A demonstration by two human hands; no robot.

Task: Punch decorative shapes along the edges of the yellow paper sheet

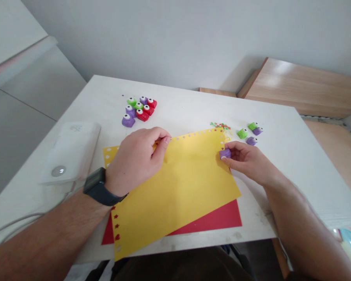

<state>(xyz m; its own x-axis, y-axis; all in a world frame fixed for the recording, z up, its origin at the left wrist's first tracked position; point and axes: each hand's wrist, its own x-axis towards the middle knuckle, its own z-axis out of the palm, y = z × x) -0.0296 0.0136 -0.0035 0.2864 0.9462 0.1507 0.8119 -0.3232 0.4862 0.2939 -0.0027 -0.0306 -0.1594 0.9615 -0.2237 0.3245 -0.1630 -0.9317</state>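
A yellow sheet of paper (187,179) lies aslant over a red sheet (210,218), with small shapes punched along its left, top and upper right edges. My left hand (140,156), wearing a dark watch, pinches the yellow sheet's top edge between thumb and fingertips. At the right edge of the sheet, my right hand (245,160) grips a purple paper punch (224,153) set over the paper's border. Just beyond the sheet's upper right corner lies a small heap of coloured paper cut-outs (220,126).
Several green, purple and red paper punches (139,109) stand grouped at the back left. Green and purple punches (251,133) sit to the right. A white box-shaped device (71,152) with a cable (26,216) occupies the table's left side. A wall rises behind the white table (286,156).
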